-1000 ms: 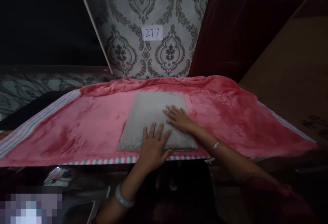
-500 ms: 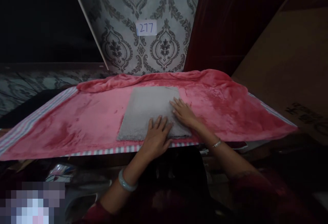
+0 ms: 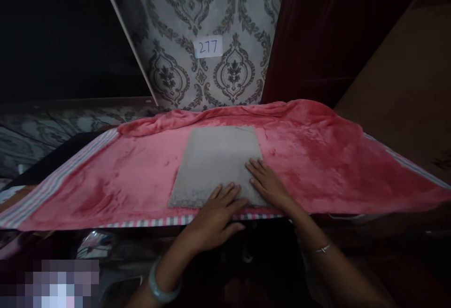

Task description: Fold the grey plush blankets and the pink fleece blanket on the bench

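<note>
The lower left corner is pixelated out, and everything below the table edge sits in deep shadow, so the clutter down there is hard to make out beyond a pale crinkled shape. The upper left of the view is plain black. The palm of the left hand (image 3: 215, 218) hangs over the near edge, so what is under it cannot be seen.

On to the cloth: a grey folded towel (image 3: 217, 164), rectangular, flat and fuzzy, lies in the middle of a pink fleece blanket (image 3: 116, 176), its near edge close to the blanket's front hem. The left hand rests flat with fingers spread on the towel's near edge, gripping nothing, a pale green bangle (image 3: 158, 288) on its wrist. The right hand (image 3: 269, 185) lies flat too, fingers together and open, on the towel's near right corner, half on the pink fleece; a thin bracelet (image 3: 323, 249) shows on that wrist. The two hands sit just beside each other.

The blanket covers the table, bunched in a ridge along the far side, with a striped border (image 3: 155, 221) at the front and left. Behind stands a grey damask-patterned panel (image 3: 218, 12) carrying a white label reading 277 (image 3: 207, 47). Dark red wood rises to its right, and a brown cardboard box (image 3: 405, 78) fills the right side.
</note>
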Tool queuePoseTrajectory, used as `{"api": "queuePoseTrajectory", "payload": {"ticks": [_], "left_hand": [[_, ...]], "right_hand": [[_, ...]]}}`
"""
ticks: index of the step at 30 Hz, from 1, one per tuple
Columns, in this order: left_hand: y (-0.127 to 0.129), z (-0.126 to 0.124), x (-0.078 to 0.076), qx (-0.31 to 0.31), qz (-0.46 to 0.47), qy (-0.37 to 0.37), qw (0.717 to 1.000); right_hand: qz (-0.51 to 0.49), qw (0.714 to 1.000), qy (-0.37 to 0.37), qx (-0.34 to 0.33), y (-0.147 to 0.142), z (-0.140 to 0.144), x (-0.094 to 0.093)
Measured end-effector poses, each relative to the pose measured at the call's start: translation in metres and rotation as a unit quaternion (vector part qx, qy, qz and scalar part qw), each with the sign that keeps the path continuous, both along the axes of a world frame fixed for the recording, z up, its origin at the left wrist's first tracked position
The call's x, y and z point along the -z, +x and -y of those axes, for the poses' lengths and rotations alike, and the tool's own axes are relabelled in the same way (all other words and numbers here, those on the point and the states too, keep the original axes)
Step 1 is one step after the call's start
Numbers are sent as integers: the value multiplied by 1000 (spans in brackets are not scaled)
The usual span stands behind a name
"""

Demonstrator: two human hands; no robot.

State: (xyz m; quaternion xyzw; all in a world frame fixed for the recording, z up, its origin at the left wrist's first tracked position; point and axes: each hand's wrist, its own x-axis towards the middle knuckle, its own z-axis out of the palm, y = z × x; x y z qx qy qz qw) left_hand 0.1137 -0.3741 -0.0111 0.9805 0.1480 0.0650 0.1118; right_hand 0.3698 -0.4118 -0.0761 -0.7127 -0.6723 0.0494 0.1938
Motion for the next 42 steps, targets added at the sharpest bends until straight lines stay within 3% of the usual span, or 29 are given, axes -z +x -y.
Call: {"api": "queuePoseTrajectory", "payload": {"ticks": [3, 5, 9, 12, 14, 16, 21, 23, 25, 27, 30, 32, 34, 38, 42], "left_hand": [[-23, -6, -11, -9, 17, -16, 1000], [-30, -7, -5, -55, 45, 17, 997], [-32, -7, 27, -138, 89, 102, 981], [-30, -2, 50, -150, 122, 161, 968], [-30, 2, 60, -160, 145, 193, 957], [-31, 6, 65, -167, 157, 208, 951], [-32, 9, 63, -164, 168, 204, 950], [-35, 6, 57, -154, 174, 195, 953], [-40, -1, 48, -138, 186, 188, 954], [-46, -13, 39, -149, 210, 188, 948], [-57, -31, 33, -225, 237, 200, 924], [-60, -37, 39, -262, 223, 210, 915], [-60, -39, 52, -285, 199, 223, 911], [-55, -35, 76, -312, 194, 236, 900], [-52, -34, 86, -314, 231, 229, 892]], "right_hand": [[0, 999, -42, -6, -3, -4, -17], [-2, 999, -44, -28, -14, -9, -33], [4, 989, -32, -146, -52, -28, -57], [22, 965, -57, -254, -68, -50, -57], [36, 952, -81, -294, -61, -67, -52], [56, 957, -87, -270, -42, -84, -46], [96, 989, -97, -59, 12, -110, -46], [97, 988, -123, 8, 17, -110, -54], [100, 986, -126, 32, 7, -107, -63], [102, 989, -102, -16, -16, -105, -71], [85, 978, -69, -179, -58, -109, -75], [67, 958, -75, -269, -81, -118, -70], [58, 942, -86, -318, -95, -132, -64], [84, 938, -76, -328, -95, -172, -55], [107, 952, -93, -271, -79, -215, -55]]}}
